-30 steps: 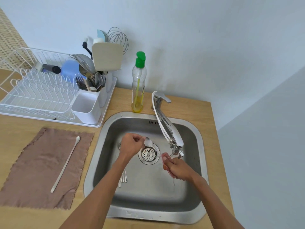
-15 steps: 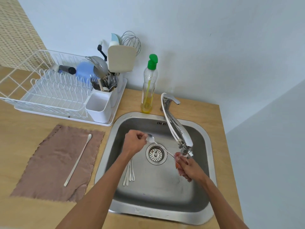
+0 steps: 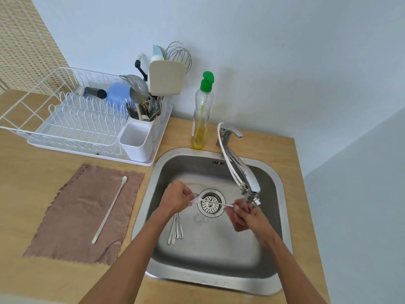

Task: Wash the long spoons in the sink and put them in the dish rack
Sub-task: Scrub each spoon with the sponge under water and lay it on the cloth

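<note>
Over the drain of the steel sink (image 3: 219, 284), my left hand (image 3: 176, 197) pinches the bowl end of a long spoon (image 3: 215, 202). My right hand (image 3: 252, 217) grips a reddish scrub pad (image 3: 237, 218) wrapped round the spoon's handle end, just under the tap spout. Several more long spoons (image 3: 176, 227) lie on the sink floor beside my left forearm. One long spoon (image 3: 109, 210) lies on the brown cloth (image 3: 72, 213) on the counter. The white dish rack (image 3: 72, 119) stands at the back left.
A tap (image 3: 238, 170) reaches over the sink from the back. A dish soap bottle (image 3: 201, 113) with a green cap stands behind the sink. A white cutlery holder (image 3: 138, 141) with utensils sits at the rack's right end. Blue cup (image 3: 119, 93) in the rack.
The camera view has shifted left, so everything sits further right in frame. My right hand with the scrub pad has slid along the spoon's handle; my left hand still holds the bowl end.
</note>
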`<state>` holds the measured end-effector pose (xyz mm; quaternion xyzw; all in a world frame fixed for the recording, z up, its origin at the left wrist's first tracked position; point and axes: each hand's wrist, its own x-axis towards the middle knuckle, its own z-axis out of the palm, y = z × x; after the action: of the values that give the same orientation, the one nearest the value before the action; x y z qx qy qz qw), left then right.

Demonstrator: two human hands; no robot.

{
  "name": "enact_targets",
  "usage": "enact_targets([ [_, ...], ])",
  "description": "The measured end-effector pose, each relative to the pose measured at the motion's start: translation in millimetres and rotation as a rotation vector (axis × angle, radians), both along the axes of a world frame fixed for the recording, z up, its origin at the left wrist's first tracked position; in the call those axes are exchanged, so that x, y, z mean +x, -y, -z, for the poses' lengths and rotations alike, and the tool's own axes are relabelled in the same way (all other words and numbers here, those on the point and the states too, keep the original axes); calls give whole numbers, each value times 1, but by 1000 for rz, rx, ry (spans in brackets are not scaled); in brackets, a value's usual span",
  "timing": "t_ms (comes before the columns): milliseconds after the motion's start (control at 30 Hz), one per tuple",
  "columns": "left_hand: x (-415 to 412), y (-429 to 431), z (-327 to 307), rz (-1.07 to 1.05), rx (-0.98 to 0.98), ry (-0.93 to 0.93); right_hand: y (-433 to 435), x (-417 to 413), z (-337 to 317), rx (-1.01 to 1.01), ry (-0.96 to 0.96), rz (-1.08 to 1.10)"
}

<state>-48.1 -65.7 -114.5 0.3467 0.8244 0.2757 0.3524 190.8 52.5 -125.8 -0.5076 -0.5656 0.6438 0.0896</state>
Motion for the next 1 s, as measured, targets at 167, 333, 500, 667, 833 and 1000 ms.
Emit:
enact_targets([
  [167,5,-17,-10,60,62,-69,-14,-2,-13,158,139,-424],
  [333,26,-34,-6,138,73,-113,-14,-21,-14,292,318,-768],
  [500,26,-31,3,118,95,-102,-5,-32,-33,101,364,-714],
  [667,26,-32,7,120,129,-97,-5,-34,-23,126,205,-575],
  [833,30,-37,1,126,157,-92,2,-49,-35,293,241,-619],
  [1000,6,-25,-7,80,166,-55,-2,-30,-35,256,207,-733],
])
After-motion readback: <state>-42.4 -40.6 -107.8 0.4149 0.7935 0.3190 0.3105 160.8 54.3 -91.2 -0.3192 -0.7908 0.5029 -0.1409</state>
